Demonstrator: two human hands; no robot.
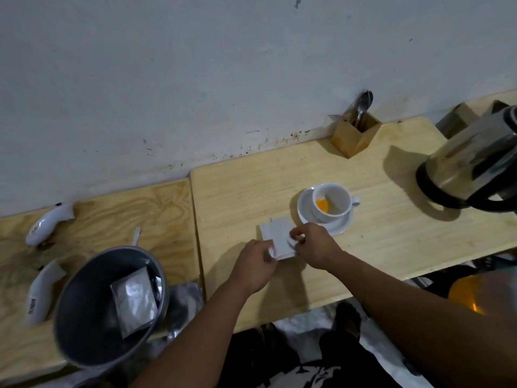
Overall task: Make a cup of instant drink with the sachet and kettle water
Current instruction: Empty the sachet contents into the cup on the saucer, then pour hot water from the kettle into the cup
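Both hands gripped the white sachet [277,240] above the wooden table [391,233]: left hand [256,266] fingers pinched its near corner, right hand [313,245] fingers pinched its right edge. Just beyond stood the white cup [333,201], orange powder inside, on its saucer [340,226]; the kettle [472,163] stood well right

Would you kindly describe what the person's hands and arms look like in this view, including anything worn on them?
Both arms are bare from the frame's lower edge to the wrists, with no sleeves showing. The left hand and the right hand wear no gloves. No watch, bracelet or ring is visible, though the picture is dim and slightly blurred, so small items could be missed. No markings show on either forearm.
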